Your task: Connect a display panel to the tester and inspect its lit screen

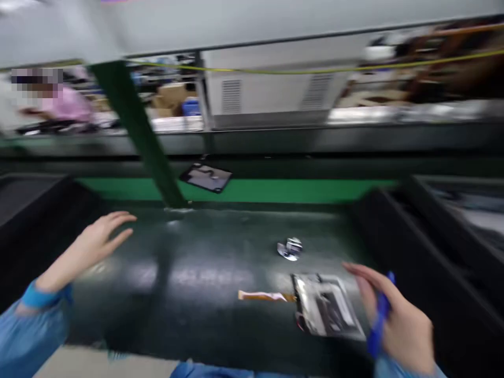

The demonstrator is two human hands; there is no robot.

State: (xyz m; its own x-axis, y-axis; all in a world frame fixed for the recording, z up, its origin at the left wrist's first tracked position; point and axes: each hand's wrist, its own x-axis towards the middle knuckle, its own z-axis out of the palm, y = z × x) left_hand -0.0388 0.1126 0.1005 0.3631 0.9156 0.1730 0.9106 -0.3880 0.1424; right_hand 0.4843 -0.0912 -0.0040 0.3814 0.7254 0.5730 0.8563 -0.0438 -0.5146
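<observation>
Head view: the left hand (92,244) is hovering over the table (189,325), fingers standing apart, gripping nothing! The right hand (394,310) is hovering beside the flat device (328,307), carrying a blurred blue item (378,328); whether its fingers are clamping that, one cannot tell. The device is lying flat, ribbon (262,296) sticking out, silver pieces (290,249) sitting loose: apparently it's looking only part-done.

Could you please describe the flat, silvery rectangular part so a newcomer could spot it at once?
On the glossy dark-green worktop, look toward the right hand. The flat, silvery rectangular part lies just left of it. Unlike the small shiny piece farther back, it has a thin orange-brown strip running leftward.
</observation>
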